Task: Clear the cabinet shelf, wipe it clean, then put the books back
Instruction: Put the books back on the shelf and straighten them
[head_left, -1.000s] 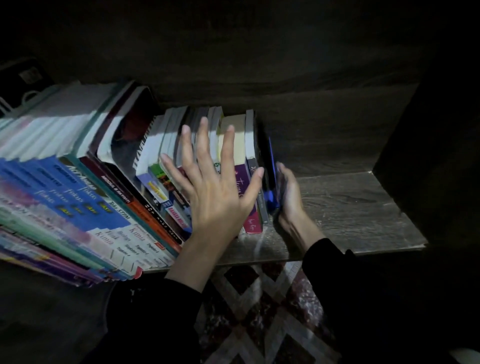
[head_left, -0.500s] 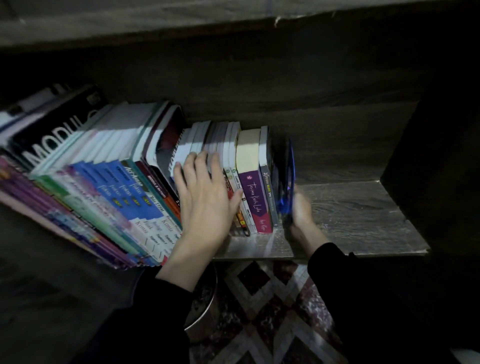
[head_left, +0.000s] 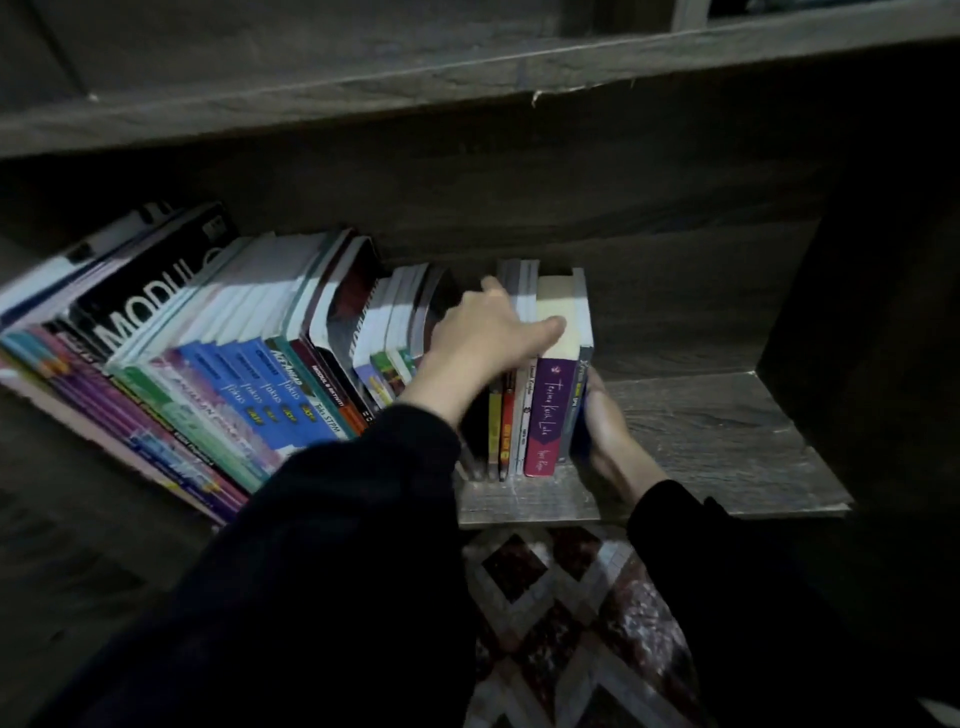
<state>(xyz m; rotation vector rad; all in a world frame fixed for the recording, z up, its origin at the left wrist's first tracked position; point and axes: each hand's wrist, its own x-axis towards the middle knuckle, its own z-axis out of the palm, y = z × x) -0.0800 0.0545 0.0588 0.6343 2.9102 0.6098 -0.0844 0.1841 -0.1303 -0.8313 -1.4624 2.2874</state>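
Dim wood-grain cabinet, one shelf (head_left: 727, 431) across mid-frame, its right part bare. Upper board (head_left: 467, 67) overhangs at top of frame.

Leaning textbooks (head_left: 234, 374) fill the shelf's left half, tilted toward the left, spines out past the front edge. At centre, a small set of upright books (head_left: 511, 415), among them a purple-spined book (head_left: 550, 415) with cream page tops.

Left hand (head_left: 478, 338): reaches over the upright books, fingers curled down into the gap on their left side, thumb across the cream page tops, gripping them.

Right hand (head_left: 608, 436): laid flat against the outermost cover at the set's right end, pressing inward; fingertips lost in shadow.

Black sleeves on both arms. Patterned floor (head_left: 561, 623) below the shelf edge, lower centre.
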